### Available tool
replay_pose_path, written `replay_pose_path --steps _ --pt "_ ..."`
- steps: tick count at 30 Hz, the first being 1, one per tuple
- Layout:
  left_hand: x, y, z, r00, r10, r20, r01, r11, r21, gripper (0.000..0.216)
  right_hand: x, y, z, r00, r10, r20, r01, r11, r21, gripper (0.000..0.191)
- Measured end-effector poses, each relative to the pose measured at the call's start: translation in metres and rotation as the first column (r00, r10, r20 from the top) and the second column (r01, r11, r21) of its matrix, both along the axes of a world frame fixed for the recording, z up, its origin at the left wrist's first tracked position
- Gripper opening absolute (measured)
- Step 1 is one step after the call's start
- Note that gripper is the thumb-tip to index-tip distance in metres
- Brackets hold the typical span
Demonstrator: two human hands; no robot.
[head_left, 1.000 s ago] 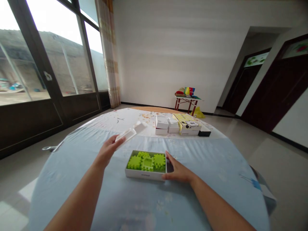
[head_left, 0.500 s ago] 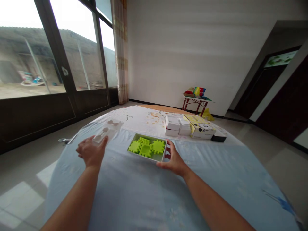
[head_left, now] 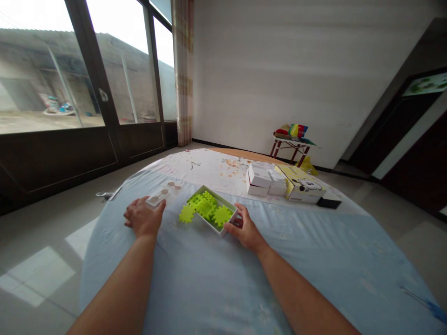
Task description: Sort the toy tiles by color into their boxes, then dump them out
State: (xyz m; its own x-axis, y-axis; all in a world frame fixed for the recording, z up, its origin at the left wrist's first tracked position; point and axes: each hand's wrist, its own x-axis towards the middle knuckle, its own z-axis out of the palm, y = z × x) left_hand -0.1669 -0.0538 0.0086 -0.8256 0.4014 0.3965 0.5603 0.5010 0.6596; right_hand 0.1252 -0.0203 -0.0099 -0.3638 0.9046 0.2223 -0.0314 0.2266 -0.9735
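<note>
A shallow white box (head_left: 227, 223) lies tilted toward the left on the blue cloth, with several lime green toothed pieces (head_left: 206, 209) in it. One green piece (head_left: 187, 214) sticks out over its left side. My right hand (head_left: 242, 228) grips the box's near right corner. My left hand (head_left: 144, 217) rests on the cloth to the left, fingers curled on the near end of a clear plastic insert (head_left: 161, 194) lying flat.
The round table (head_left: 314, 260) carries two white boxes (head_left: 266, 179), a yellow cartoon box (head_left: 302, 184) and a small black box (head_left: 330, 202) at the back. A spoon (head_left: 104, 194) lies at the left edge. A small red-legged table (head_left: 290, 144) stands by the wall.
My left hand lowered the clear insert onto the cloth at the left. My right hand tipped the white box leftward, and one green piece slid over its side.
</note>
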Motion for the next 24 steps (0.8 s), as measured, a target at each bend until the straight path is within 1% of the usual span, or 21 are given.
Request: replay_pose_path --steps 3,5,6,8,12,14,16,17,18,19,20,22,23,24 --pt "-0.001 0.000 0.000 1.000 -0.001 0.012 0.001 1.000 -0.004 0.054 -0.002 -0.003 0.006 0.999 0.005 0.038 -0.006 1.000 0.031 0.041" --pt "-0.001 0.000 0.000 1.000 -0.001 0.012 0.001 1.000 -0.007 0.055 -0.005 -0.007 0.011 0.999 0.016 0.043 -0.019 0.998 0.065 0.031" --pt "-0.001 0.000 -0.001 1.000 -0.003 0.009 0.004 1.000 -0.009 0.055 -0.007 -0.009 0.013 0.999 0.030 0.036 -0.033 0.997 0.069 0.030" --pt "0.000 0.000 -0.001 1.000 -0.015 0.004 0.015 1.000 -0.012 0.055 -0.013 -0.012 0.016 0.999 0.035 0.011 -0.035 0.999 0.037 0.029" --pt "0.004 0.001 -0.003 0.999 -0.052 -0.016 0.052 0.998 -0.025 0.054 -0.024 -0.009 0.015 0.996 -0.093 0.003 0.093 0.993 -0.078 0.035" --pt "0.005 0.001 -0.003 0.998 -0.065 -0.028 0.064 0.998 -0.029 0.053 -0.027 -0.006 0.015 0.990 -0.141 -0.008 0.140 0.986 -0.088 0.036" --pt "0.006 0.001 -0.003 0.997 -0.069 -0.034 0.068 0.997 -0.028 0.052 -0.026 -0.007 0.017 0.991 -0.127 -0.028 0.125 0.990 -0.069 0.035" --pt "0.006 0.001 -0.003 0.997 -0.069 -0.034 0.068 0.997 -0.026 0.052 -0.023 -0.009 0.020 0.994 -0.106 -0.026 0.105 0.994 -0.035 0.035" --pt "0.006 0.001 -0.003 0.997 -0.068 -0.035 0.067 0.997 -0.025 0.052 -0.020 -0.012 0.024 0.997 -0.082 -0.006 0.082 0.996 0.028 0.037" --pt "0.006 0.001 -0.003 0.997 -0.067 -0.035 0.066 0.998 -0.022 0.051 -0.017 -0.015 0.028 0.997 -0.063 0.033 0.059 0.991 0.118 0.038" --pt "0.006 0.002 -0.003 0.997 -0.065 -0.037 0.065 0.998 -0.019 0.051 -0.013 -0.019 0.032 0.995 -0.053 0.085 0.033 0.974 0.225 0.039" --pt "0.005 0.002 -0.004 0.997 -0.064 -0.043 0.063 0.998 -0.010 0.050 -0.007 -0.025 0.038 0.980 -0.076 0.181 -0.008 0.905 0.425 0.040" --pt "0.005 0.002 -0.004 0.997 -0.062 -0.046 0.062 0.998 -0.005 0.049 -0.005 -0.027 0.040 0.972 -0.099 0.213 -0.019 0.870 0.493 0.040" --pt "0.005 0.003 -0.005 0.997 -0.060 -0.050 0.060 0.998 0.000 0.049 -0.002 -0.027 0.042 0.966 -0.121 0.230 -0.021 0.846 0.533 0.039"
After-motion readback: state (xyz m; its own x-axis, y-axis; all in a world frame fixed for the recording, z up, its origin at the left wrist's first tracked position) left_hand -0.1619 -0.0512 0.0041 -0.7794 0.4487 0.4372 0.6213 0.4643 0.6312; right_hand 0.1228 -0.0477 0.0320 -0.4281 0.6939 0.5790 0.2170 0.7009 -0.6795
